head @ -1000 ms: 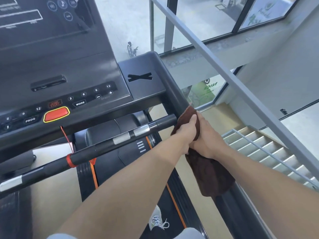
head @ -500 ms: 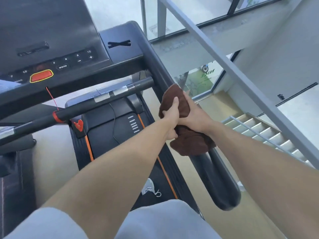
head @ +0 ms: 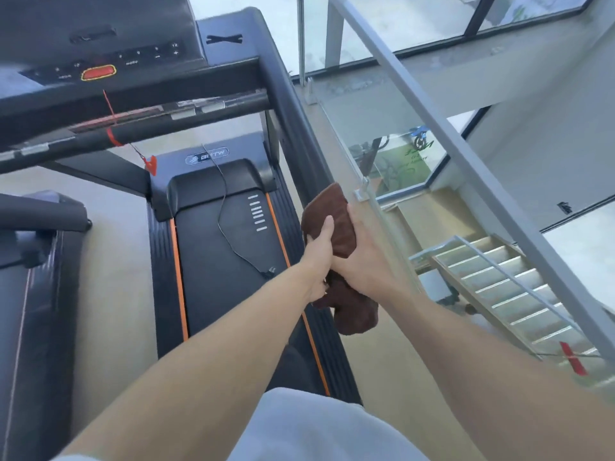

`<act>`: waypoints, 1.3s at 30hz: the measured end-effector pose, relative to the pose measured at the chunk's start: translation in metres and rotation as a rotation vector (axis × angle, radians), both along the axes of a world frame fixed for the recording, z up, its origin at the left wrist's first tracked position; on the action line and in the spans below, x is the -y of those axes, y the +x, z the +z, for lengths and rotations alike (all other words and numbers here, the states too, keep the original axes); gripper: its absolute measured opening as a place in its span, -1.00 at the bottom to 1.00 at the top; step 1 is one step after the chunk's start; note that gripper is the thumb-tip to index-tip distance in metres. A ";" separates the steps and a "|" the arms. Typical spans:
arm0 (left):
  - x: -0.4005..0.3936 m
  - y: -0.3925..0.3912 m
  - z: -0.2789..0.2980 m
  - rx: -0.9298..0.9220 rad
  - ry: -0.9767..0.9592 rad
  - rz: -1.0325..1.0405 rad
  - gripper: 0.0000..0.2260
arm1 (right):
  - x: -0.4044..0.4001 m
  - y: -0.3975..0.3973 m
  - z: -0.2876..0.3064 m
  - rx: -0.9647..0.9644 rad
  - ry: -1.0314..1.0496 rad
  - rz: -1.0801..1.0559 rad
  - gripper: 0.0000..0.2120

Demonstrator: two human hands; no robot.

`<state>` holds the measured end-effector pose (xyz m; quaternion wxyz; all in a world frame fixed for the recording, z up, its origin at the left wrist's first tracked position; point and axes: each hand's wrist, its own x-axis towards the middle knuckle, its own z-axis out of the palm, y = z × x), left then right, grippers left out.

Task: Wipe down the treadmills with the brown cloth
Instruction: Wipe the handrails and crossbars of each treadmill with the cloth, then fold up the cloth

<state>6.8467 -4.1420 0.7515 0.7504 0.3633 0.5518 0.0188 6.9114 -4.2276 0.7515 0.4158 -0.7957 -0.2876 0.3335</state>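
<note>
The black treadmill (head: pixel 226 261) lies ahead of me, its right handrail (head: pixel 293 128) sloping down toward me. A brown cloth (head: pixel 336 224) is wrapped over the lower part of that handrail, and one end hangs loose below my hands. My left hand (head: pixel 318 257) grips the cloth from the left, thumb up along it. From the right, my right hand (head: pixel 364 261) grips the same cloth, and the two hands touch. The rail under the cloth and hands is hidden.
The console (head: pixel 100 38) with a red button (head: pixel 98 72) is at top left, with a front crossbar (head: pixel 133 134) below it. A black cable (head: pixel 229 237) lies on the belt. A second treadmill (head: pixel 33 294) stands on the left. A glass balustrade (head: pixel 382 181) and a stairwell (head: pixel 499 287) are close on the right.
Both hands have slid the cloth down the right handrail toward me. My view has tilted down, so the belt and the cable now show.
</note>
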 end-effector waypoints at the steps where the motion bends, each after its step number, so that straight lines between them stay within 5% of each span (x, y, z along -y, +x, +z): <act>1: 0.011 -0.006 0.003 0.011 -0.011 0.004 -0.10 | 0.011 -0.006 -0.004 0.002 0.015 -0.008 0.07; 8: 0.053 -0.025 0.010 -0.079 0.007 0.056 0.03 | 0.051 -0.027 -0.013 0.028 0.002 -0.011 0.03; 15: 0.140 -0.026 -0.008 -0.314 0.069 0.084 -0.38 | 0.113 0.001 -0.038 0.079 -0.063 -0.060 -0.26; 19: 0.157 0.025 -0.016 -0.271 -0.277 0.120 -0.42 | 0.145 0.056 -0.037 -0.193 -0.166 -0.074 -0.51; 23: 0.127 0.089 -0.004 -0.147 -0.334 -0.015 -0.62 | 0.138 0.118 -0.018 -0.735 -0.067 -0.277 -0.74; 26: 0.096 0.132 0.007 -0.088 -0.115 -0.148 -0.77 | 0.114 0.161 0.000 -0.941 0.085 -0.390 -0.57; 29: 0.055 0.163 0.016 -0.019 0.216 -0.302 -0.80 | 0.078 0.202 0.006 -0.828 0.186 -0.456 -0.45; 35: -0.036 0.207 0.011 -0.076 0.721 -0.697 -0.61 | -0.001 0.268 -0.016 -0.799 0.204 -0.195 -0.65; 39: -0.079 0.224 -0.027 -0.189 0.895 -0.814 -0.68 | -0.049 0.320 -0.056 -0.651 -0.053 0.085 -0.65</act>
